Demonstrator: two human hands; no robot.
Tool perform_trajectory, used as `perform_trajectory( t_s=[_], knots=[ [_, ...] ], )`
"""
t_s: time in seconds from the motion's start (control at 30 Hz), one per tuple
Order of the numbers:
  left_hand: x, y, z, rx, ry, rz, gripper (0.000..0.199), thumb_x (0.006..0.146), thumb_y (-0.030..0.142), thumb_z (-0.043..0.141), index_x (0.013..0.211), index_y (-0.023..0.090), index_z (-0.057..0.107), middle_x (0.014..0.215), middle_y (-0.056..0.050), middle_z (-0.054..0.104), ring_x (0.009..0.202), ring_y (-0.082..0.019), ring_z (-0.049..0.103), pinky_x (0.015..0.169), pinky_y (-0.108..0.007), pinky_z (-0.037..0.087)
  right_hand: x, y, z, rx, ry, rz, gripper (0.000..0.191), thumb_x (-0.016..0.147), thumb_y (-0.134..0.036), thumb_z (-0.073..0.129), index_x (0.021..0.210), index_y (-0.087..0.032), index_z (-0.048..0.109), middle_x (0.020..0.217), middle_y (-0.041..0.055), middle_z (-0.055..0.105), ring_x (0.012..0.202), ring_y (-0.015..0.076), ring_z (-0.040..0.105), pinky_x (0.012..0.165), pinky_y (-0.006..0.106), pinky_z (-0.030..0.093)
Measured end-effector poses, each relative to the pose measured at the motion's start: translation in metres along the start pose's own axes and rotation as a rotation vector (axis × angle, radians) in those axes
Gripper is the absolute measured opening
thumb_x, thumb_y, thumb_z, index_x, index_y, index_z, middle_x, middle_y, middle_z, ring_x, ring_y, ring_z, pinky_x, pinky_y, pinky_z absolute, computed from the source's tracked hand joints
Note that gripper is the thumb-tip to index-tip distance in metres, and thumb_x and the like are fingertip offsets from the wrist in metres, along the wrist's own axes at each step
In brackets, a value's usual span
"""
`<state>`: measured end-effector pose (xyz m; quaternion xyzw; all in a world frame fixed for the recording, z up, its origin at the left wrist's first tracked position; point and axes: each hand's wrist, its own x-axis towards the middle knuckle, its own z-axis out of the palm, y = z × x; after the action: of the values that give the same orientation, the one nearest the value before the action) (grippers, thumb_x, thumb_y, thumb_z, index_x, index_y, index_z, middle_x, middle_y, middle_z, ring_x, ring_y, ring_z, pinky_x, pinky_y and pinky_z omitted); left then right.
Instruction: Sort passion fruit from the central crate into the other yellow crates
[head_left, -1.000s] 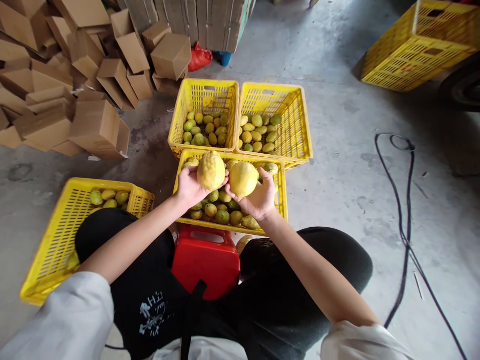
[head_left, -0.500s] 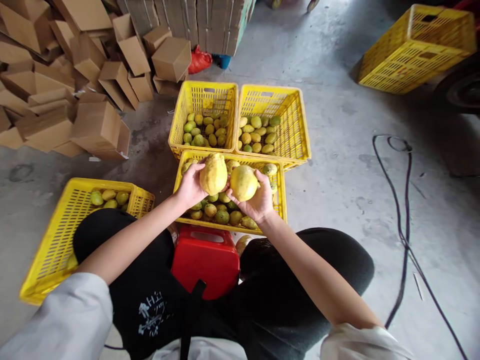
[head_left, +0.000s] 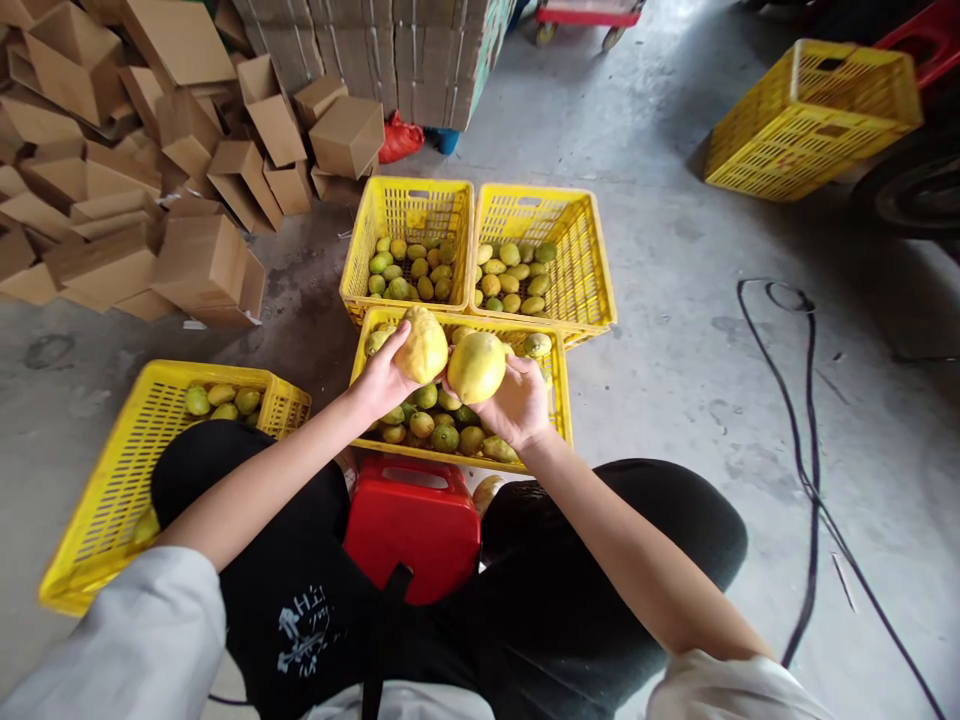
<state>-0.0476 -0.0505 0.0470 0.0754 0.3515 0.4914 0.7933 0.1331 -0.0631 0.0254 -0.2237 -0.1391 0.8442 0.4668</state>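
From my remote view, my left hand (head_left: pixel 381 384) grasps a lumpy yellow oval fruit (head_left: pixel 422 347) ahead and right of its palm; my right hand (head_left: pixel 523 402) cradles a smooth, rounded yellow fruit (head_left: pixel 477 367) ahead-left, beside the first, above a slatted yellow plastic crate (head_left: pixel 566 402).

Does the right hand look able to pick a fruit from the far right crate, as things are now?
Probably not without freeing itself first: the right hand holds a big yellow fruit. Otherwise, the way looks free, as the far right crate is open on top.
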Motion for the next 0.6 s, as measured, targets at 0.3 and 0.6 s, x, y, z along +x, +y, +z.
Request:
perform_trajectory(
  t_s=[0.3,0.6],
  knots=[
    [-0.007,-0.008,-0.004,0.032,0.020,-0.123,0.043,0.099,0.045,0.040,0.113,0.015,0.067,0.095,-0.011,0.075,0.085,-0.022,0.072,0.073,-0.031,0.059,0.001,0.016,-0.008,0.005,0.021,0.026,0.043,0.069,-0.041,0.079,0.104,-0.028,0.057,0.097,0.0013,0.074,0.087,0.0239,0.074,0.065,0.037,0.064],
    [-0.016,-0.005,-0.009,-0.086,0.039,-0.044,0.031,0.090,0.032,0.042,0.107,0.017,0.065,0.096,-0.010,0.075,0.100,-0.028,0.072,0.089,-0.046,0.057,-0.003,0.010,-0.006,0.035,0.052,0.095,0.031,0.075,-0.040,0.063,0.101,-0.024,0.062,0.098,0.0072,0.075,0.102,0.0313,0.071,0.081,0.052,0.062]
  ],
)
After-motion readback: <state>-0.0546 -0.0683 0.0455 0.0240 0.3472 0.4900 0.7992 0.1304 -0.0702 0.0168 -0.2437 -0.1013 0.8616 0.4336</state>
